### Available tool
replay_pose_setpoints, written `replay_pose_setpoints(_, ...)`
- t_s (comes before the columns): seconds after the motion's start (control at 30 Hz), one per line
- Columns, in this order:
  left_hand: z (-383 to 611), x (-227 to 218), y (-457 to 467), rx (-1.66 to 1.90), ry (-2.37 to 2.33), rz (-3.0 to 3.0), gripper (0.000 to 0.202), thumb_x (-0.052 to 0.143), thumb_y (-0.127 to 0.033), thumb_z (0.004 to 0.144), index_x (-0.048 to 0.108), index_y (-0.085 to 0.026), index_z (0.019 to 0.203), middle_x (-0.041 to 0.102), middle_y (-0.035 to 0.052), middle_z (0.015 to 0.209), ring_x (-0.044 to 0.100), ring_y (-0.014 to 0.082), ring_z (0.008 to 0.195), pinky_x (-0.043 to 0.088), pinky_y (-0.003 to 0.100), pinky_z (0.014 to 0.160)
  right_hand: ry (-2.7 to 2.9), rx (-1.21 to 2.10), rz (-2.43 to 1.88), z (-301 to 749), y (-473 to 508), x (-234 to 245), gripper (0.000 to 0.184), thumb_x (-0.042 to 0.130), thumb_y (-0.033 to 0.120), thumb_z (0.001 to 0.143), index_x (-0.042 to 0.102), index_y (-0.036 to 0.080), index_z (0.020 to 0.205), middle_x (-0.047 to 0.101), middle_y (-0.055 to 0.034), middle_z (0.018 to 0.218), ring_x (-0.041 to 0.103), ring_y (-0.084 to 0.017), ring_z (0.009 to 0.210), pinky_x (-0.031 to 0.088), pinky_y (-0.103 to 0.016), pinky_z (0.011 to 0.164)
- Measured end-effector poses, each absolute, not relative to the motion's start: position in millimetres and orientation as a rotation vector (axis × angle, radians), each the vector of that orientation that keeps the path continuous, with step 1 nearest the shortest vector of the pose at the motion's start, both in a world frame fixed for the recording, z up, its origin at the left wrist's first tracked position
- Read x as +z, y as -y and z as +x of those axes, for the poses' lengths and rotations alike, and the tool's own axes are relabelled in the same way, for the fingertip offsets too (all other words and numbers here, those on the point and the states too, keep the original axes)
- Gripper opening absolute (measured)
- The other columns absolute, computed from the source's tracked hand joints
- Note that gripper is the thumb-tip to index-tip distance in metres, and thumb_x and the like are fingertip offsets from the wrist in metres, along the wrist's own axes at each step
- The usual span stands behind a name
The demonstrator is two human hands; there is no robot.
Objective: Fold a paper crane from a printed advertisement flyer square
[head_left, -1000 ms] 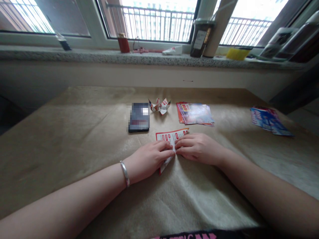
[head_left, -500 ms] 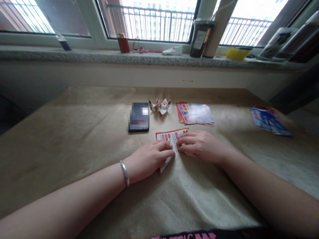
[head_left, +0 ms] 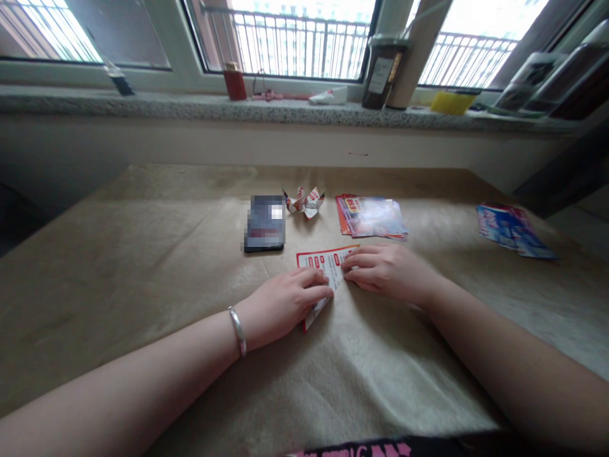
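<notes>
A folded red-and-white printed paper point(head_left: 324, 264) lies on the tan tablecloth point(head_left: 143, 266) in front of me. My left hand point(head_left: 284, 303), with a silver bangle on the wrist, lies flat on the paper's lower left part, fingers together and pressing down. My right hand point(head_left: 387, 271) rests on the paper's right edge, fingers stretched and pressed along the fold. Both hands hold the sheet against the table.
Behind the paper lie a dark phone point(head_left: 265, 223), a small folded paper figure point(head_left: 304, 202) and a stack of flyers point(head_left: 371, 217). More blue flyers point(head_left: 511, 230) sit far right. The windowsill point(head_left: 190, 109) carries a red cup, a jar and other items.
My right hand has slid up and to the right along the paper's edge. The left hand has stayed in place on the paper.
</notes>
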State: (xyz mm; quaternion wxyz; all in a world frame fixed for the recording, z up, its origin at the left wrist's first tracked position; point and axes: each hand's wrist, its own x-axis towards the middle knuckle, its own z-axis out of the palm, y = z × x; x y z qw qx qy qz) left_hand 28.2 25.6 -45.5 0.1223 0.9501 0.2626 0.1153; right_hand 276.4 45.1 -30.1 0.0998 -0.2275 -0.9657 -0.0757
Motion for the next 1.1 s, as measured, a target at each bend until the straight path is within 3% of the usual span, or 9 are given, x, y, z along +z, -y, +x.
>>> replay_pose_setpoints(0.43, 27, -49, -26, 0.355, -0.765, 2.771, 0.026, 0.040, -0.019, 0.093, 0.059, -0.022, 0.112, 0.056, 0.0066, 0.116, 0.054, 0.0197, 0.103, 0.047, 0.035, 0.090, 2.844, -0.255, -0.735, 282, -50, -31, 0.016, 0.051, 0.020, 0.089, 0.067, 0.020, 0.090, 0.069, -0.0022, 0.101, 0.061, -0.017, 0.095, 0.049, -0.032, 0.082)
replay_pose_setpoints(1.1, 27, -49, -25, 0.389, -0.745, 2.777, 0.027, 0.040, -0.017, 0.092, 0.059, -0.021, 0.111, 0.056, 0.0071, 0.114, 0.054, 0.0194, 0.102, 0.047, 0.034, 0.088, 2.792, -0.426, -0.876, 295, -57, -34, 0.019, 0.050, 0.021, 0.089, 0.069, 0.022, 0.092, 0.070, -0.0009, 0.104, 0.064, -0.017, 0.085, 0.048, -0.028, 0.069)
